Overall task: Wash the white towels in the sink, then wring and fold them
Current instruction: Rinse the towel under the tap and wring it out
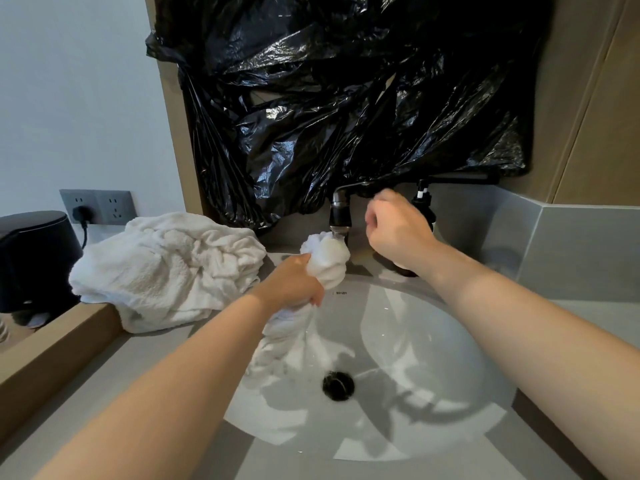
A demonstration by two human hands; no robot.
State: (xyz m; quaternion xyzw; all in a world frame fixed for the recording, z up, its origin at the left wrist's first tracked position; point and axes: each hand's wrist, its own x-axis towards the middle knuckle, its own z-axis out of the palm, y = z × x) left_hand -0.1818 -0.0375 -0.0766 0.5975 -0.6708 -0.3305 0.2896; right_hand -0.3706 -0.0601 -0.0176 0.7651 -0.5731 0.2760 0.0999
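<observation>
Grey tabletop (pixel 166 368) fills the head view, with one white oval sink (pixel 433 358) set into it and a single dark drain (pixel 338 385) at the bottom of the sink. Crumpled black plastic (pixel 346 98) covers the wall behind the sink, with tan panels on either side and a pale wall (pixel 69 98) to the left. One dark faucet (pixel 340 216) stands at the back rim, and one black pump bottle (pixel 423 202) is just to its right. A grey outlet plate (pixel 114 207) at far left has two sockets, one taken by a black plug (pixel 83 213). A black appliance (pixel 33 258) stands below it.

One heap of white towels (pixel 166 268) lies on the tabletop left of the sink; how many it holds I cannot tell. One more towel (pixel 327 254) is bunched under the spout, its tail hanging into the sink.

The left hand (pixel 291 282) reaches forward, fingers (pixel 317 299) wrapped tight round that towel's middle. The right hand (pixel 394 230) is raised beside the faucet. Its fingers look curled but blurred, so whether they hold anything I cannot tell.
</observation>
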